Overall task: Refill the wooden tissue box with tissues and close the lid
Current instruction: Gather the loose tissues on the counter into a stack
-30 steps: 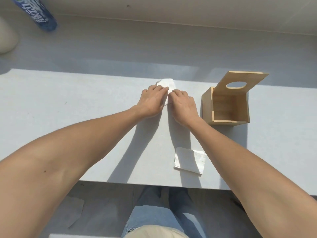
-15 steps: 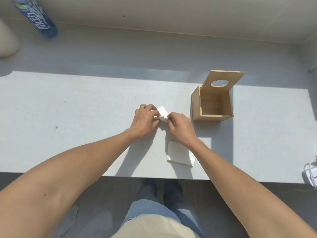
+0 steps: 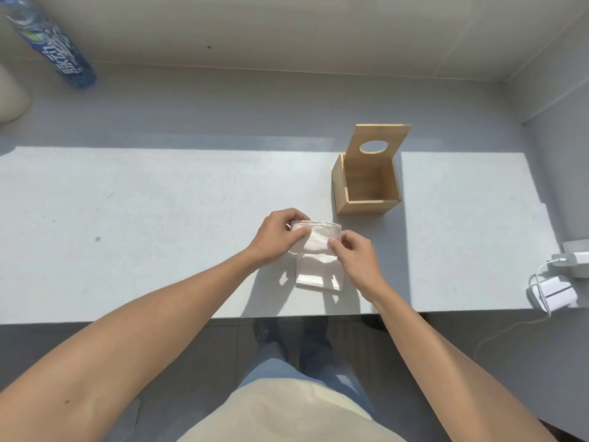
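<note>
A wooden tissue box point(image 3: 366, 189) stands open on the grey table point(image 3: 159, 218), its lid point(image 3: 381, 138) with a round hole tilted up at the back. The box looks empty inside. My left hand point(image 3: 277, 234) and my right hand point(image 3: 358, 250) both pinch a folded white tissue point(image 3: 317, 239), held just above the table, in front and to the left of the box. A second folded tissue point(image 3: 318, 272) lies flat on the table right below the held one, near the front edge.
A blue plastic bottle point(image 3: 52, 46) lies at the back left beside a pale rounded object point(image 3: 11, 97). White chargers with cables point(image 3: 557, 288) sit at the table's right end. The table's front edge runs just behind my legs.
Both hands have lifted the tissue off the table and drawn it toward me, so that it hangs above the second tissue. The view has shifted back and left.
</note>
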